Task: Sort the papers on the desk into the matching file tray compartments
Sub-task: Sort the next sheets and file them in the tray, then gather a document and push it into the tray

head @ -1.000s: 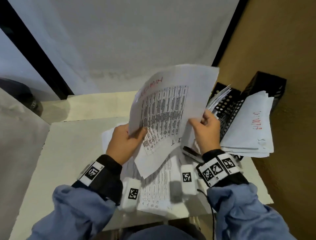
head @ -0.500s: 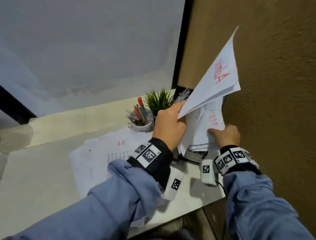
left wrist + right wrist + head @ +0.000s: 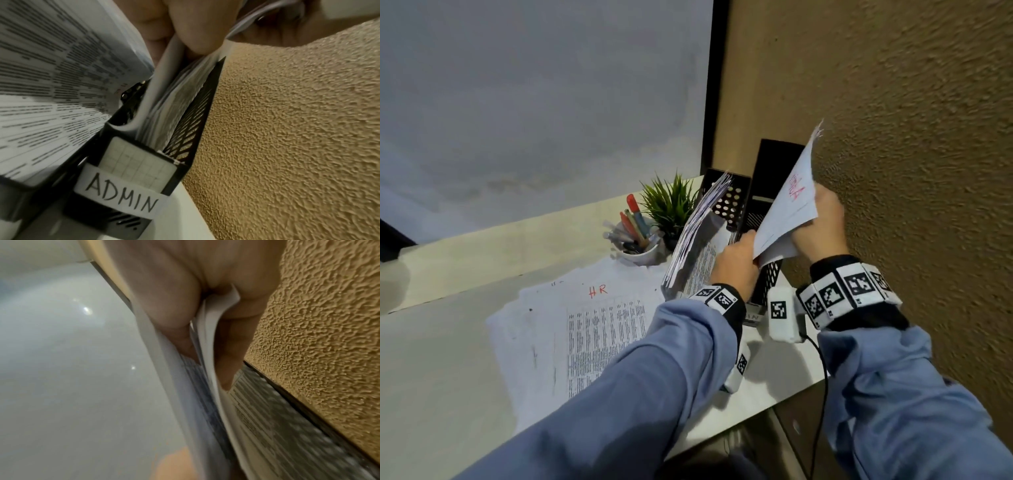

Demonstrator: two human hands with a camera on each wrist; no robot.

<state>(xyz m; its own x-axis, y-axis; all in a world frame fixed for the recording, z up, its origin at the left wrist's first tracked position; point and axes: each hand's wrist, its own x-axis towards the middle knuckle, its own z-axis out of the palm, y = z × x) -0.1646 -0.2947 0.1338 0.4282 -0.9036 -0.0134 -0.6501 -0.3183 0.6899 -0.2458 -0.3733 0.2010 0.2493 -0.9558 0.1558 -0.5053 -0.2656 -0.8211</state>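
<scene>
A sheaf of papers (image 3: 789, 214), marked in red at its top, is being held upright at the centre right of the head view, its lower edge being fed into the black file tray (image 3: 763, 205) that is standing against the textured brown wall (image 3: 893, 137). The left hand (image 3: 736, 267) is pinching the sheaf's lower left edge with curled fingers (image 3: 197, 32), and the right hand (image 3: 822, 226) is clamping the right edge between thumb and fingers (image 3: 230, 363). In the left wrist view the sheets are being lowered into the compartment behind the ADMIN label (image 3: 121, 199), the one nearest the wall. A second bundle (image 3: 698, 226) is leaning in the next compartment to the left.

The filing step for this sheaf is judged to be in hand. The next move is expected to call for the sheets being slid fully down and both grips being released. An HR sheet (image 3: 571, 329) is lying flat on the tabletop (image 3: 431, 359) at lower left, not yet sorted; a pen cup (image 3: 637, 246) and a small plant (image 3: 671, 202) are standing behind it.
</scene>
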